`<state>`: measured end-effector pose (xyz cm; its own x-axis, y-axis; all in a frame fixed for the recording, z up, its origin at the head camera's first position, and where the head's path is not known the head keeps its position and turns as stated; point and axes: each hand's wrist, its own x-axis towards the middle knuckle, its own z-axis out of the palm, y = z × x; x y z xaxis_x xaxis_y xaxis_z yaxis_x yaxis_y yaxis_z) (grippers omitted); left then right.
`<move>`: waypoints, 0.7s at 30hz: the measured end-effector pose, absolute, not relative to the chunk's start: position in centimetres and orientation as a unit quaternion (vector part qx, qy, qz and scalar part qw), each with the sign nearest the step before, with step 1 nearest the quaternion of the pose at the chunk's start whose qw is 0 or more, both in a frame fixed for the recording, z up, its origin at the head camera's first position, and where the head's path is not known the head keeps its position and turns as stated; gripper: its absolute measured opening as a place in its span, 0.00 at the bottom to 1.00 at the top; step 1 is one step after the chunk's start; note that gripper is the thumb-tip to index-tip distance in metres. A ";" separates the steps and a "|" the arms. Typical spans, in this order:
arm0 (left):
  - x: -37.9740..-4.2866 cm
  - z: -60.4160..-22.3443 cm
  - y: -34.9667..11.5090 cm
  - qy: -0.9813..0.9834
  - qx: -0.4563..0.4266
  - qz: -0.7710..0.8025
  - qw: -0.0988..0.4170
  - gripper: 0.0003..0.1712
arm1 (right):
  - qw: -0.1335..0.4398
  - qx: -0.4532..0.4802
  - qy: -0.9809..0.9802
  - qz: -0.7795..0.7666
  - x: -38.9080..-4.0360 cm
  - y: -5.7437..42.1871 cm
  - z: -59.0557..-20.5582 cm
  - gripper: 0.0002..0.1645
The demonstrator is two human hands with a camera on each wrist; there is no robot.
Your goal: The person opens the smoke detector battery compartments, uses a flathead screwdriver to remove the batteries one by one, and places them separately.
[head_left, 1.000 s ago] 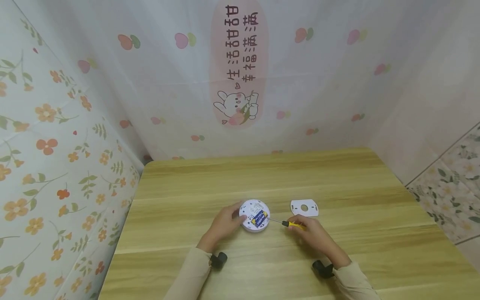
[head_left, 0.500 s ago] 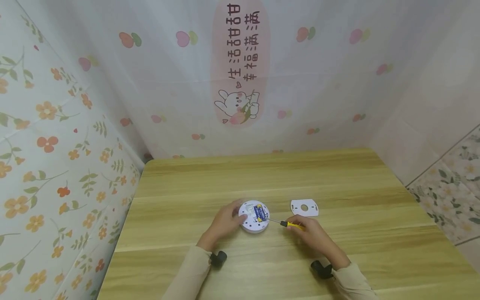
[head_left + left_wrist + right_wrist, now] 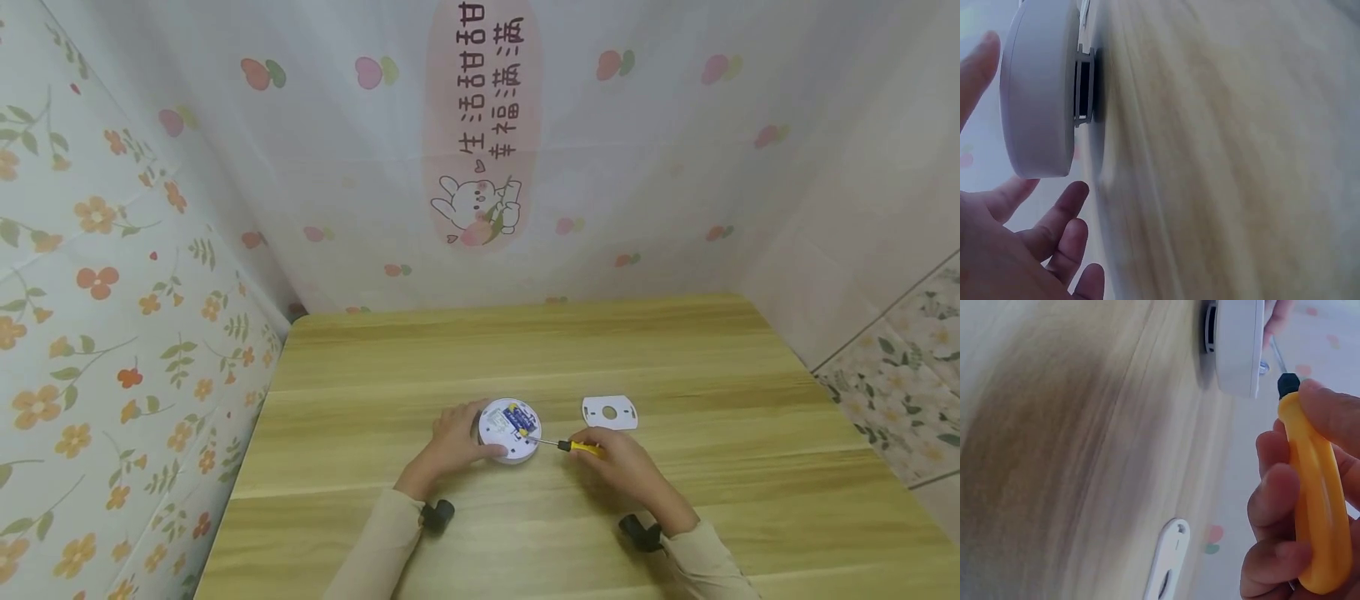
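A round white device point(image 3: 501, 443), which looks like a smoke alarm, lies on the table with its back up. Blue and yellow batteries point(image 3: 520, 418) show in its compartment. My left hand point(image 3: 456, 440) holds the device at its left rim, thumb at the near edge. In the left wrist view, the index finger reaches behind the device point(image 3: 1038, 94) while other fingers stay loosely spread. A yellow-handled screwdriver point(image 3: 1316, 494) is gripped in my right hand point(image 3: 618, 462). Its thin shaft points left, and its tip is over the device near a battery's end; contact is too small to tell.
A white mounting plate point(image 3: 610, 412) with a round central hole lies on the wooden table point(image 3: 375, 375), beyond my right hand. Printed curtains point(image 3: 337, 167) stand behind the table and at the left. A black wrist camera point(image 3: 438, 517) sits on each forearm.
The device has turned counterclockwise, so its batteries are now at the far side. My left thumb has moved from its face to the near edge. The screwdriver tip has shifted only slightly.
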<state>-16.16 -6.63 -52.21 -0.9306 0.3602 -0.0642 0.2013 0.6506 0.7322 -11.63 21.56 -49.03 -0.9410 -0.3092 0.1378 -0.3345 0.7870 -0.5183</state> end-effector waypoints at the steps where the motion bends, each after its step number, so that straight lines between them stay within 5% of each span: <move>1: -16.2 -52.2 -6.6 0.901 0.153 0.394 0.100 0.51 | 0.023 0.169 -0.947 0.271 -11.7 21.5 -48.9 0.06; 21: -16.0 -52.2 -6.2 0.887 0.182 0.408 0.116 0.59 | -0.013 0.190 -0.973 0.133 -12.7 20.3 -44.4 0.09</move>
